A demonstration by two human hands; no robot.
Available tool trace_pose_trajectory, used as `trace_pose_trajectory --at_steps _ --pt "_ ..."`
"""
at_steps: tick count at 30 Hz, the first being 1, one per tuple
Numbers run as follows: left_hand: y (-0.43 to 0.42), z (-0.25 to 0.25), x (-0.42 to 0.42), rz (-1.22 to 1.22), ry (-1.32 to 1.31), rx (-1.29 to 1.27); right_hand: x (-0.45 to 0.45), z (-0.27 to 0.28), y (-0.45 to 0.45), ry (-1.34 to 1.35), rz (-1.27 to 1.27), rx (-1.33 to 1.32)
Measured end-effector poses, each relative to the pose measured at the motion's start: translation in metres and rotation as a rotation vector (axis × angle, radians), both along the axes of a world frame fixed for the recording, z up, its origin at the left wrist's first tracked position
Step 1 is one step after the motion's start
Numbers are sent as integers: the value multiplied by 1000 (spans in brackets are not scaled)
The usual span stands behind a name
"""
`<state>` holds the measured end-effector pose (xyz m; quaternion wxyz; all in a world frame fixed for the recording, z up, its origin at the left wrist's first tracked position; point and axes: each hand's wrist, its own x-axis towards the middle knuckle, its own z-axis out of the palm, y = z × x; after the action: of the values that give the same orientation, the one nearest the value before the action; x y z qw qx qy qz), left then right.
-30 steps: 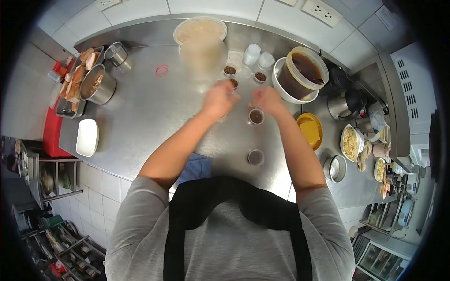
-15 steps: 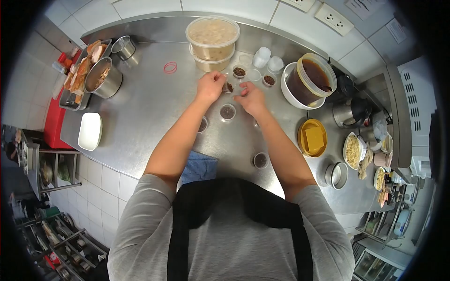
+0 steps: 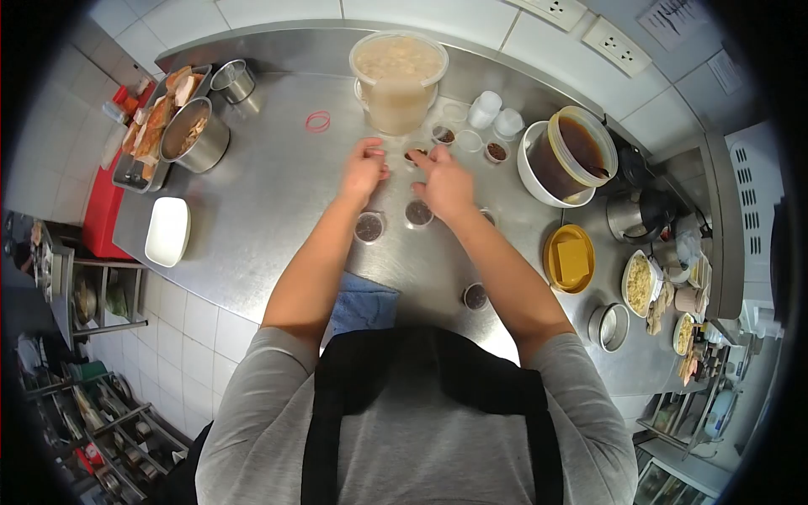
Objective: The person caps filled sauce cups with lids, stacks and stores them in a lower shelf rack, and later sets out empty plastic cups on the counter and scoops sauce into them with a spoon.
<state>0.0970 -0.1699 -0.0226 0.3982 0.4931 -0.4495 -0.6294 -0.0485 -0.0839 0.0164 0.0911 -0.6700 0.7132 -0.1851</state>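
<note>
Both hands over the counter, apart from each other, small cup with dark contents between them. Right hand is at that cup, index finger extended to its rim; cannot tell if the fingers are closed on it. Left hand is just left of the cup, fingers loosely curled, nothing visible in its grasp.

Nearer the body: left dark-filled cup and middle dark-filled cup, side by side with a gap. Another cup is mostly hidden by the right forearm. Near cup sits alone, close to the apron.

Beyond the hands: two cups of reddish-brown flakes, one at left, one at right, clear lid between them. White cup stacks stand just behind.

Big clear tub of pale contents at the back, lower part blurred. Tub of dark liquid sits tilted in a white bowl on the right. Red rubber bands lie left of the big tub, blue cloth by the left forearm.
</note>
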Motion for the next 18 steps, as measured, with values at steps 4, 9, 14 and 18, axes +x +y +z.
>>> trace_pose_trajectory --at_steps 4,9,14,18 --pt "-5 3 26 74 39 150 5 -2 -2 -55 92 -104" --pt "-11 -1 19 -92 -340 -279 -9 -4 -11 -219 -164 -170" --pt "2 3 -14 -132 -683 -869 -24 -2 -20 -333 -308 11" --pt "3 2 -21 -241 -633 -738 -28 -21 -21 -1409 -583 -45"
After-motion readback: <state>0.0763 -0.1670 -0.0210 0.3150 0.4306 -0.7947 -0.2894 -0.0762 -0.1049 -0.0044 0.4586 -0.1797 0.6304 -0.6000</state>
